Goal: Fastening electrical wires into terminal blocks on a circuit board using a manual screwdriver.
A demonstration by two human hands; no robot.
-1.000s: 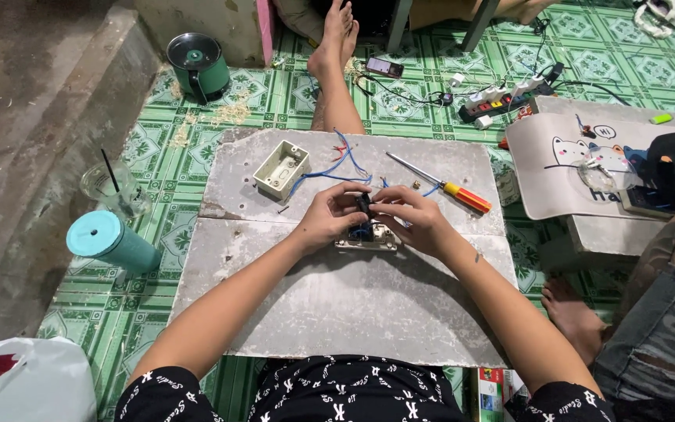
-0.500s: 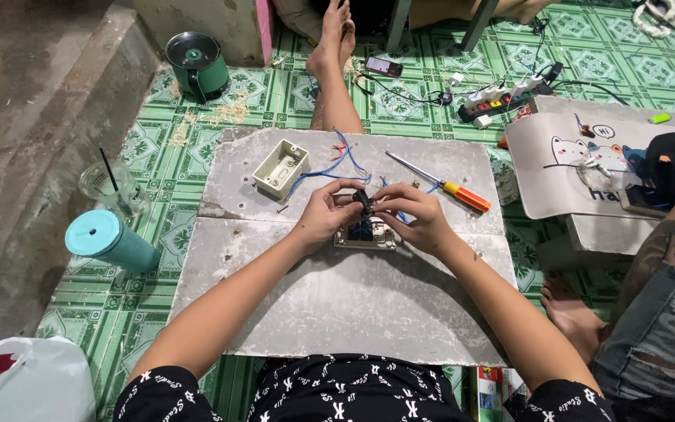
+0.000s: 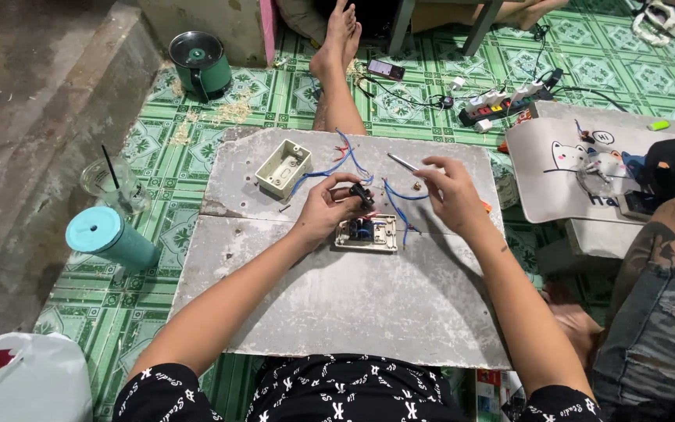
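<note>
Black part (image 3: 362, 193) in left hand (image 3: 326, 211)

Grey board (image 3: 337, 312) on green patterned floor mat (image 3: 173, 148), bearing switch plate (image 3: 366, 233), junction box (image 3: 283, 168), blue wires (image 3: 330, 166).

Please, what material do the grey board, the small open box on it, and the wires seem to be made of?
Grey board: likely fibre cement or similar, matte with scuffs. Open box: seemingly pale moulded plastic, smooth. Wires: blue flexible insulation, probably plastic.

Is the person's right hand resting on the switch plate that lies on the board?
No: the right hand is raised beside the screwdriver, apart from the switch plate, while the left hand pinches a small black part.
</note>
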